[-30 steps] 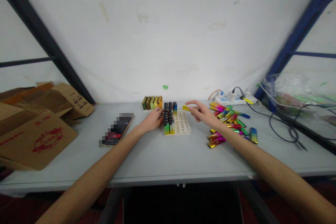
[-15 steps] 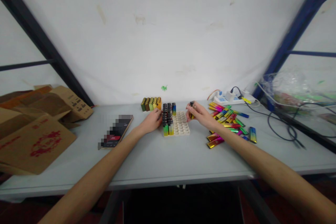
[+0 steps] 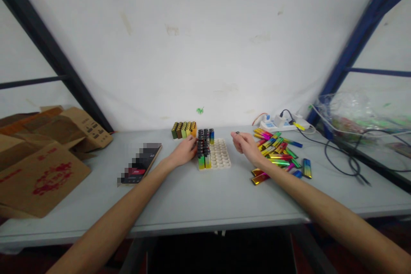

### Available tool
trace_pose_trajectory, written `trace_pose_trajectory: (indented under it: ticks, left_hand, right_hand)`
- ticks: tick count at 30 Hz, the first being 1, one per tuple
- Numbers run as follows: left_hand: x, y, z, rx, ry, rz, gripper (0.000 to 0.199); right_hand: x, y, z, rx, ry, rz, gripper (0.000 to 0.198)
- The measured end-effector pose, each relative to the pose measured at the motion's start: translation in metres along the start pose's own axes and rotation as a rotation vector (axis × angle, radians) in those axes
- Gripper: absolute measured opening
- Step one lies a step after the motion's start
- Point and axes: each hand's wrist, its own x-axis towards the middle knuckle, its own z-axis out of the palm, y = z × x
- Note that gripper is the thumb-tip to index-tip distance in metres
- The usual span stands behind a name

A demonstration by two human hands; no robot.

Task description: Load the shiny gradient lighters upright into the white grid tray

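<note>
Right now your right hand [image 3: 246,149] is clenched into a loose fist over the table [image 3: 192,199], its fingers curled around a lighter [image 3: 237,132] whose dark top just shows by the thumb. The wrist bends slightly, and your right forearm [image 3: 308,188] slants in from the lower right corner, passing in front of part of the loose lighters [image 3: 272,147]. Your left hand [image 3: 183,151] lies low, back upward, fingertips bunched at the left side of the tray [image 3: 221,159]; you can't tell from this view whether they pinch anything. Between your hands, the standing lighters [image 3: 204,150] fill the tray's left part upright, while round cups show on its right. Behind your left hand sits a second batch [image 3: 183,130], near the wall [image 3: 205,51]. Farther left are a phone [image 3: 146,162] and a box [image 3: 51,175]; right of the tray, a power strip [image 3: 272,126] lies by the wall.
</note>
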Motion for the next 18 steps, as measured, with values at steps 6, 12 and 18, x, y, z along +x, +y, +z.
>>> trace_pose_trajectory:
  ticks: [6, 12, 18]
  left_hand:
    - [0.0001, -0.0042, 0.0027, 0.003, 0.013, -0.004, 0.011]
    - [0.0003, -0.0074, 0.0045, -0.001, 0.020, 0.005, 0.010]
    - [0.0002, -0.0067, 0.0048, 0.015, 0.013, 0.017, 0.013]
  right_hand:
    - [0.0008, 0.0020, 0.0038, -0.104, 0.068, 0.039, 0.045]
    - [0.0007, -0.0002, 0.0026, -0.216, 0.049, -0.021, 0.047]
    - [-0.0019, 0.0015, 0.0041, -0.277, -0.030, -0.052, 0.041]
